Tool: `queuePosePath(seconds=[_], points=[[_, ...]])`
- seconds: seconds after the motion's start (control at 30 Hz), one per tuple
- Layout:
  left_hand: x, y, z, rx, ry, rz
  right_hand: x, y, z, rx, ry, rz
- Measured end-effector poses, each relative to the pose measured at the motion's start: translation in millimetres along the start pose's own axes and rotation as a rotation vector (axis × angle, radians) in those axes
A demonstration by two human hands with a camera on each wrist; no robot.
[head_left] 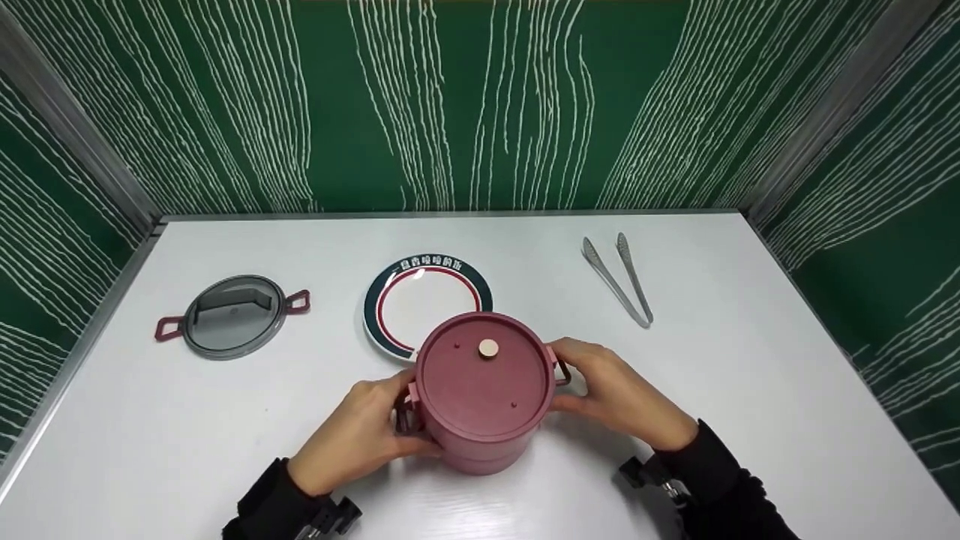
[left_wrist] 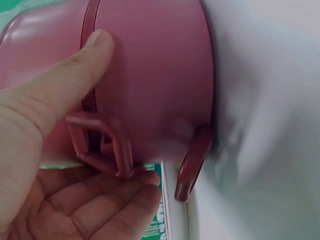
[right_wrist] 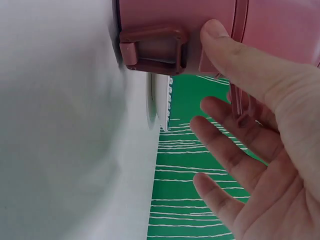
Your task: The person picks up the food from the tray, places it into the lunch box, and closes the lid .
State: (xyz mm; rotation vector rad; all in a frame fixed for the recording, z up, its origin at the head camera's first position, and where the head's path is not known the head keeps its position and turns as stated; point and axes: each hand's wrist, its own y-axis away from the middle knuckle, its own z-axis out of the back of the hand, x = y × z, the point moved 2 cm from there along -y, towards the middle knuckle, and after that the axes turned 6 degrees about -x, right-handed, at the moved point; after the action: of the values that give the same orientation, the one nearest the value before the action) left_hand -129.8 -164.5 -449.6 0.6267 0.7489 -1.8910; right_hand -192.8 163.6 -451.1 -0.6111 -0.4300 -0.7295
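A dusty-red lidded pot (head_left: 480,397) stands upright near the front middle of the table, its round lid (head_left: 465,382) carrying a small cream knob (head_left: 488,349). Both hands hold it from opposite sides. My left hand (head_left: 367,420) has its thumb on the pot's wall across a seam and its fingers behind a side handle (left_wrist: 120,145). On the other side my right hand (head_left: 622,394) presses its thumb to the wall, with the fingers spread around a handle. A second, lower handle (right_wrist: 155,50) shows beside the right thumb. The pot's inside is hidden under the lid.
Behind the pot, partly covered by it, lies a white plate (head_left: 420,307) with a dark, lettered rim. A glass lid (head_left: 240,330) with two red handles lies at left. Metal tongs (head_left: 615,289) lie at back right. Green walls with white lines bound the table.
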Motion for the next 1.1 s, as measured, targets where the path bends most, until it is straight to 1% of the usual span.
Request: queuePosePath(seconds=[0.13, 0.3, 0.57, 0.77, 1.1], points=[[1.3, 0.5, 3.1, 0.018, 0.000, 0.003, -0.8, -0.2, -0.1, 0.005, -0.012, 0.016], [1.6, -0.6, 4.9, 0.035, 0.016, 0.019, -0.3, 0.3, 0.0, 0.000, 0.011, 0.025], [2.4, -2.2, 4.6, 0.019, 0.015, 0.022, 0.3, 1.0, 1.2, 0.013, 0.035, -0.004], [4.3, -2.4, 4.0, 0.018, 0.023, 0.049, -0.4, 1.2, 1.3, 0.021, 0.038, -0.012], [5.5, -2.9, 1.0, -0.022, -0.052, 0.039, -1.3, 1.8, 0.4, 0.019, 0.026, -0.027]])
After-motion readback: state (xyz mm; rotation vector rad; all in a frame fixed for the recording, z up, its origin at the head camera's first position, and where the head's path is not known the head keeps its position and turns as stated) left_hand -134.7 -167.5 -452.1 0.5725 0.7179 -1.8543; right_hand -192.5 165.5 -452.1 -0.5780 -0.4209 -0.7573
